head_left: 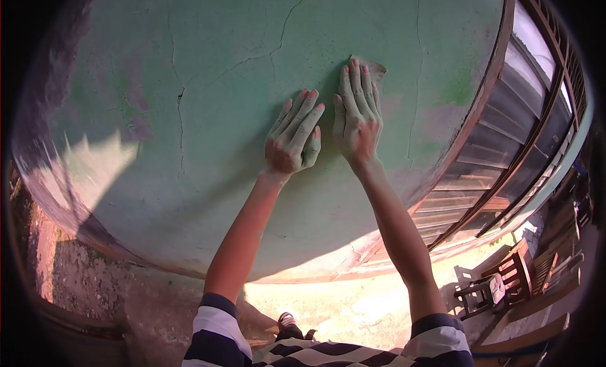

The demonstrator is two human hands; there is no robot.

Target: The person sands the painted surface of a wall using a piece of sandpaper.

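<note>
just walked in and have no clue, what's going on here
A person has the right hand flat over a thin greyish sheet against a cracked green wall. The left hand is at the wall beside it, with no item visible in it. Both hands look dusty.

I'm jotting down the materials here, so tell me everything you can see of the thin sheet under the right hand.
The thin sheet looks greyish tan and paper-like, though its exact material can't be told. It lies between the right hand and the green wall, mostly hidden by the hand. One part sticks out beside the fingers, on their right, ending in a corner. Its underside and full outline are hidden.
</note>
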